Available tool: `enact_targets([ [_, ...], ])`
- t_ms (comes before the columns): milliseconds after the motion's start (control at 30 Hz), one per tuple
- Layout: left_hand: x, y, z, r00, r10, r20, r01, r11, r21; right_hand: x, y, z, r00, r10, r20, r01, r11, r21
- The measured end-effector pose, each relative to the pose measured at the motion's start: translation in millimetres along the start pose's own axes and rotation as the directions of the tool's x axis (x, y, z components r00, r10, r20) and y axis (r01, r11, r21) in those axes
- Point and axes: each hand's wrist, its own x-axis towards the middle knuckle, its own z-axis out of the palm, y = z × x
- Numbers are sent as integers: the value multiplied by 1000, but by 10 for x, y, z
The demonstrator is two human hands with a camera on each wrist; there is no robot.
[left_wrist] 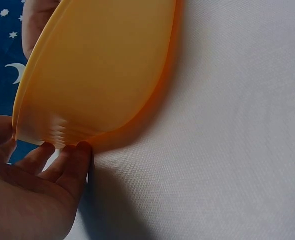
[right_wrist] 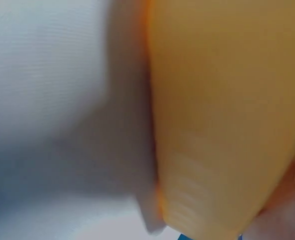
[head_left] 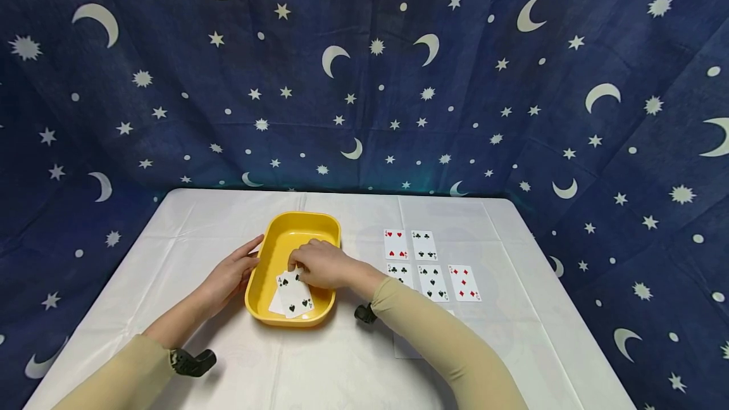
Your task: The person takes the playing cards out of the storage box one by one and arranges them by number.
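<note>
A yellow tray [head_left: 273, 242] sits on the white table. My left hand [head_left: 230, 276] holds its left side, with fingertips against the outer wall, as the left wrist view shows. Inside the tray, my right hand [head_left: 321, 264] reaches down with bent fingers and pinches the top edge of a playing card [head_left: 296, 299], which looks like a four of spades. Another card [head_left: 276, 305] lies partly under it. The right wrist view is blurred, showing mainly the tray wall [right_wrist: 217, 110] and part of a hand; the card is out of that view.
Right of the tray lie face-up cards in rows: a four of hearts [head_left: 395, 244], a four of clubs [head_left: 424, 245], a club card [head_left: 400, 274] partly covered by my arm, a five of spades [head_left: 433, 283] and a five of diamonds [head_left: 464, 283]. A dark blue star-patterned cloth [head_left: 364, 81] hangs behind.
</note>
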Motion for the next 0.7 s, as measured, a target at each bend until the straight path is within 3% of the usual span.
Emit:
enact_targets([
  [100,2,5,0,1000,4,6,-4,1000,-4,-25,23,-67,1000,-5,13,3,990,139],
  [267,-4,7,3,1000,15,18,-15,1000,-17,-66,63,-156,1000,14,7,-16,942,334],
  [700,-20,29,27,1000,-7,8,7,1000,3,-243,250,-336,984,150,-94,-62,787,614],
])
